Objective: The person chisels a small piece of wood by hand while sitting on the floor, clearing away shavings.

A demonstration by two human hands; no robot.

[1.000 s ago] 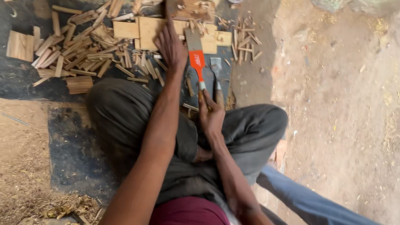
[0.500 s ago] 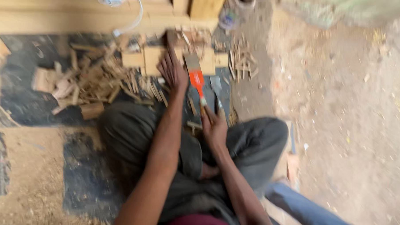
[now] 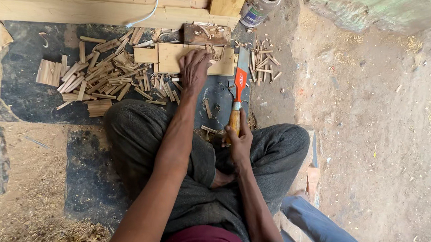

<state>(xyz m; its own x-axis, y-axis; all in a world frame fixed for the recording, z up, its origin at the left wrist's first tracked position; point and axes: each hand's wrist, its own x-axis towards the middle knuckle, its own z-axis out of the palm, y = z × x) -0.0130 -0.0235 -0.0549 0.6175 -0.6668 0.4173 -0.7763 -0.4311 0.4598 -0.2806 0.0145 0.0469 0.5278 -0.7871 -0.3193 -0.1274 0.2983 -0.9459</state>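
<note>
I sit cross-legged on the ground. My left hand (image 3: 194, 70) reaches forward and rests palm-down on a flat pale wooden board (image 3: 169, 57) that lies on a dark mat. My right hand (image 3: 238, 138) is closed around the wooden handle of a wide chisel (image 3: 240, 79) with an orange collar. Its steel blade points away from me, just right of the board. A darker wooden block (image 3: 206, 36) with curled shavings on it lies just beyond the board.
Several short wood offcuts (image 3: 102, 76) are scattered left of the board, and thin slivers (image 3: 263, 60) lie to its right. A long timber beam (image 3: 85, 11) with a white cable runs along the top. A tin can (image 3: 257, 8) stands at the upper right. Bare earth spreads to the right.
The camera has tilted, so the scene sits lower in view. My right hand has moved the chisel to the right of the board. My left hand stays on the board.
</note>
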